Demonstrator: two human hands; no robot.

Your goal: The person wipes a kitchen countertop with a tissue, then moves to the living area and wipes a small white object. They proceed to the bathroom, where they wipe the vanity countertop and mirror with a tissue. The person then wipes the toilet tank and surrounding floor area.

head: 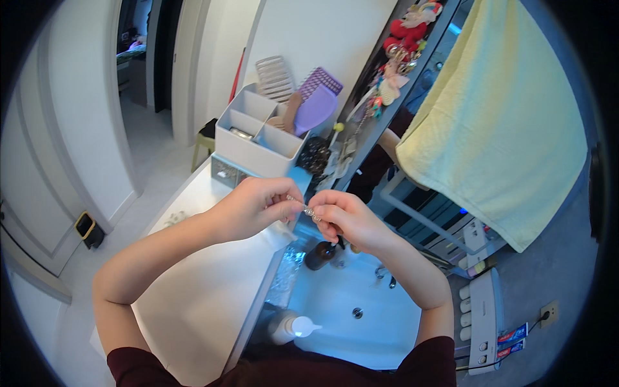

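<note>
Between both hands, above the line where the white countertop meets the sink, is a small shiny ornament, perhaps a jewelled hair clip or a bracelet. Its exact kind is too small to tell. My left hand pinches one end between thumb and fingers. My right hand grips the other end, and the fingertips of both hands nearly meet. Fingers hide part of the ornament. Small clear or silvery pieces lie on the countertop behind my left forearm. A crumpled white item sits below my left hand.
A divided white organizer holds combs and brushes. Below are the washbasin, a dark pump bottle and a white pump bottle. A yellow towel hangs over the mirror at right, near a wall-mounted toothbrush holder.
</note>
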